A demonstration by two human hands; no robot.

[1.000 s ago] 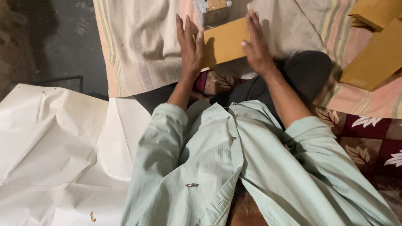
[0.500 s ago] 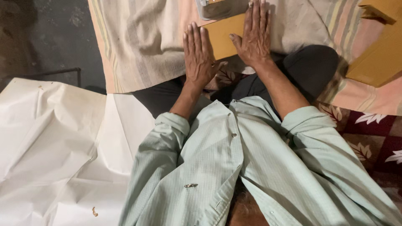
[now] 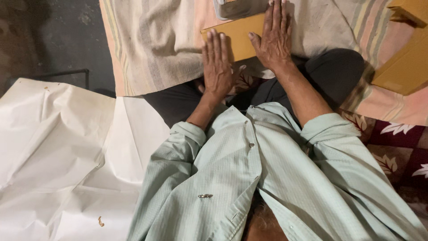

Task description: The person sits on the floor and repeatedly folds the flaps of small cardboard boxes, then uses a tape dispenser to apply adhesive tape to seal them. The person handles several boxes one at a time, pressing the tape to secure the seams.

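A flat brown paper envelope [image 3: 240, 38] lies on a striped cloth [image 3: 151, 49] in front of my crossed legs. My left hand [image 3: 217, 67] rests palm down on its near left corner, fingers together and straight. Flat on the envelope's right part lies my right hand [image 3: 274, 38], fingers spread slightly. Neither hand grips anything. A grey metal object [image 3: 238, 8] sits at the envelope's far edge, cut off by the top of the picture.
Large creased white paper sheets [image 3: 67, 151] cover the floor at left. More brown envelopes [image 3: 403, 67] are stacked at the right on the cloth. A dark red floral mat [image 3: 392, 147] lies under my right side. Dark bare floor [image 3: 58, 40] shows at upper left.
Both hands went from holding the envelope's edges to lying flat on it, pressing it down on the cloth. The left hand slid nearer to me.
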